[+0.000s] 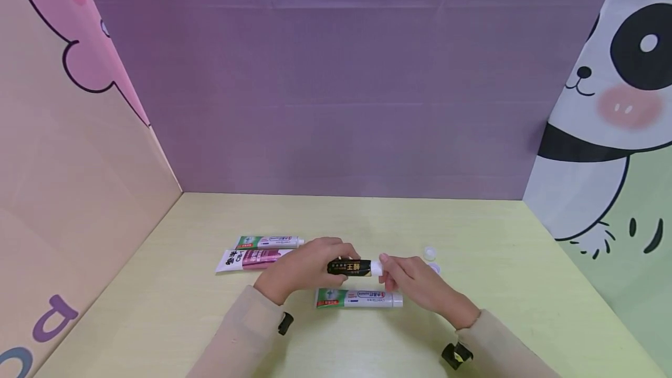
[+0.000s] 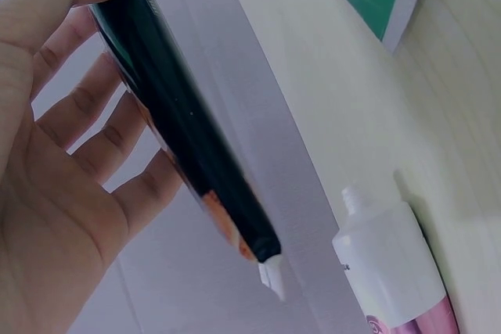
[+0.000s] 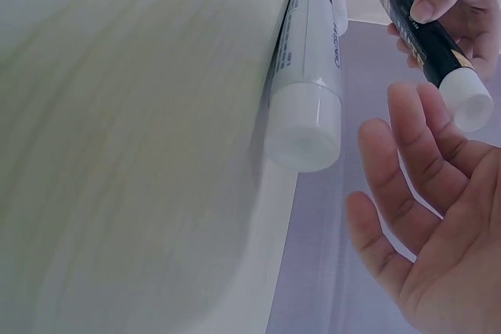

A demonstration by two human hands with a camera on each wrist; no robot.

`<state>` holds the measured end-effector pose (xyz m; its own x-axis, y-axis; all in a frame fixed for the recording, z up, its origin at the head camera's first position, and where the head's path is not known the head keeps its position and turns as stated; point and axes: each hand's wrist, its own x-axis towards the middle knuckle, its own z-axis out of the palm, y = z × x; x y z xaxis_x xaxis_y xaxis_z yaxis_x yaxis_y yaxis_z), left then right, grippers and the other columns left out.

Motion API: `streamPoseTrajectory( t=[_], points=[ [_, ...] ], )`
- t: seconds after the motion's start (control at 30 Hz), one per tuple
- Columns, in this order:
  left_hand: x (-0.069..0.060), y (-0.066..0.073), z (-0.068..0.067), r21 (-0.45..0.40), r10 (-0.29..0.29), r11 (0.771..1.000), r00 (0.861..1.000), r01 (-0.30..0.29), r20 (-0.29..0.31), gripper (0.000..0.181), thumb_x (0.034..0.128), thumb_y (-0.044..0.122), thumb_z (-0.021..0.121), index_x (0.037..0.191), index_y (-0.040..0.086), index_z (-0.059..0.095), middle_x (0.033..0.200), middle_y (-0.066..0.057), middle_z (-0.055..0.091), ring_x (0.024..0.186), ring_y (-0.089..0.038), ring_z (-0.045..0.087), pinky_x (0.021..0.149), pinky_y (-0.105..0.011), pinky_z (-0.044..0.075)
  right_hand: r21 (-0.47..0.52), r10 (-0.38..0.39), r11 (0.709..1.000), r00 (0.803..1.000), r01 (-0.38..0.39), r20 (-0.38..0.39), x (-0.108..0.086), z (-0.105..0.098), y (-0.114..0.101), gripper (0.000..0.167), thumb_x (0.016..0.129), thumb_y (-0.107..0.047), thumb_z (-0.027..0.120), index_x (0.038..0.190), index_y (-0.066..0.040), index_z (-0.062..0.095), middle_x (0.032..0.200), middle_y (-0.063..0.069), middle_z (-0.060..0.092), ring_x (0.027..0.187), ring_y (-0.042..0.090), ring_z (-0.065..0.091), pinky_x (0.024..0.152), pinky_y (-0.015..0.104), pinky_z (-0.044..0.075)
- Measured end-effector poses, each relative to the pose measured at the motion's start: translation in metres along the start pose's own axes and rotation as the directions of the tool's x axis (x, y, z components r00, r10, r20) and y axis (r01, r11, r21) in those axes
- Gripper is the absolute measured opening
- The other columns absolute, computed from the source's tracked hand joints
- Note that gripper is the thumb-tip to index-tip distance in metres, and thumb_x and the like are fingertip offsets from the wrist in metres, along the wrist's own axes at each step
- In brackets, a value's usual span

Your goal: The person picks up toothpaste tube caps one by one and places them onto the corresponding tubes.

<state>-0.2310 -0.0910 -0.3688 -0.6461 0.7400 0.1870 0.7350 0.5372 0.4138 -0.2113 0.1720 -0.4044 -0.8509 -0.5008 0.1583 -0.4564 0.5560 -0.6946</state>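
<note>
My left hand (image 1: 314, 264) holds a black tube (image 1: 349, 267), its thumb (image 3: 434, 5) on one side. The tube's white cap (image 3: 466, 99) faces my right hand (image 1: 417, 284). Loosely bent fingers (image 3: 407, 162) of my right hand are spread close beside the cap; whether they touch it I cannot tell, and the thumb is outside the right wrist view. Below the hands lies a green-and-white tube (image 1: 362, 298) with its cap on. Left of them lie a pink-and-white tube (image 1: 259, 259), its nozzle bare in the left wrist view, and another green-and-white tube (image 1: 270, 242).
Two small white caps (image 1: 430, 253) lie just beyond my right hand on the pale table (image 1: 210, 331). A purple panel (image 1: 336, 86) stands behind the table, with printed panels along the left and right sides.
</note>
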Motion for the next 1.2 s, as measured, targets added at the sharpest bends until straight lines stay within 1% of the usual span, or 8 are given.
streamPoseTrajectory(
  t=[0.17,0.27,0.4,0.5,0.6,0.83,1.03,1.2],
  points=[
    [0.0004,-0.0006,-0.0005,0.008,0.012,1.000,1.000,-0.012,-0.011,0.030,0.0856,0.009,0.073,0.115,0.016,0.068,0.102,0.005,0.063,0.085,-0.010,0.055,0.078,-0.025,0.050,-0.028,-0.003,1.000,1.000,0.003,-0.005,-0.0005,-0.0022,-0.0007,0.052,0.111,-0.036,0.031,0.089,-0.010,0.070,0.071,-0.008,0.063,0.071,0.017,0.061,0.066,0.029,0.047],
    [0.0002,-0.0009,-0.0005,0.011,0.009,1.000,1.000,-0.009,-0.010,0.031,0.0856,0.009,0.073,0.116,0.016,0.068,0.104,0.005,0.064,0.086,-0.010,0.056,0.079,-0.026,0.051,-0.040,-0.011,0.999,1.000,0.011,-0.020,-0.0008,-0.0034,-0.0008,0.042,0.111,-0.036,0.033,0.096,-0.014,0.067,0.078,-0.006,0.066,0.074,0.017,0.062,0.067,0.031,0.049],
    [-0.0001,-0.0011,-0.0006,0.010,-0.003,1.000,1.000,0.003,-0.003,0.032,0.0862,0.010,0.074,0.117,0.016,0.068,0.105,0.004,0.065,0.087,-0.010,0.056,0.080,-0.026,0.051,0.000,-0.029,1.000,0.999,0.029,-0.032,-0.0009,-0.0034,0.0001,0.025,0.108,-0.036,0.043,0.114,-0.018,0.060,0.096,0.000,0.069,0.086,0.020,0.066,0.074,0.033,0.051],
    [0.0001,-0.0019,-0.0001,0.010,-0.001,1.000,1.000,0.001,-0.003,0.032,0.0859,0.009,0.074,0.117,0.016,0.068,0.105,0.004,0.065,0.087,-0.010,0.056,0.080,-0.027,0.051,0.017,-0.074,0.997,0.996,0.075,-0.048,-0.0007,-0.0023,0.0008,0.028,0.104,-0.036,0.054,0.124,-0.016,0.056,0.111,-0.002,0.066,0.094,0.016,0.064,0.079,0.032,0.051],
    [-0.0001,-0.0024,0.0003,0.012,0.001,1.000,1.000,-0.001,-0.006,0.032,0.0855,0.009,0.074,0.116,0.015,0.069,0.105,0.004,0.065,0.087,-0.010,0.056,0.080,-0.027,0.051,0.004,-0.148,0.989,0.986,0.149,-0.078,-0.0011,-0.0014,0.0000,0.035,0.099,-0.033,0.066,0.126,-0.014,0.055,0.120,-0.006,0.061,0.098,0.012,0.062,0.082,0.032,0.052],
    [-0.0008,-0.0011,-0.0011,0.013,0.005,1.000,1.000,-0.005,-0.014,0.031,0.0849,0.009,0.073,0.115,0.016,0.069,0.103,0.004,0.064,0.086,-0.010,0.056,0.078,-0.027,0.051,-0.017,-0.298,0.954,0.947,0.298,-0.123,-0.0008,-0.0004,-0.0012,0.041,0.088,-0.014,0.078,0.121,-0.014,0.053,0.114,-0.006,0.058,0.093,0.015,0.063,0.079,0.030,0.054],
    [-0.0013,-0.0002,-0.0020,0.010,0.001,1.000,1.000,-0.001,-0.013,0.031,0.0856,0.009,0.073,0.116,0.016,0.068,0.103,0.004,0.064,0.086,-0.010,0.056,0.079,-0.027,0.051,-0.031,-0.355,0.935,0.924,0.354,-0.143,0.0007,0.0008,0.0036,0.038,0.086,-0.003,0.077,0.116,-0.011,0.055,0.108,-0.004,0.057,0.086,0.017,0.063,0.074,0.029,0.054],
    [-0.0002,-0.0007,-0.0016,0.004,0.003,1.000,1.000,-0.003,-0.014,0.031,0.0863,0.009,0.072,0.116,0.017,0.068,0.103,0.005,0.064,0.087,-0.010,0.056,0.079,-0.026,0.051,-0.044,-0.371,0.929,0.916,0.369,-0.155,0.0014,0.0009,0.0048,0.037,0.086,0.002,0.076,0.114,-0.011,0.056,0.105,-0.004,0.058,0.084,0.017,0.062,0.072,0.030,0.054]
  ],
)
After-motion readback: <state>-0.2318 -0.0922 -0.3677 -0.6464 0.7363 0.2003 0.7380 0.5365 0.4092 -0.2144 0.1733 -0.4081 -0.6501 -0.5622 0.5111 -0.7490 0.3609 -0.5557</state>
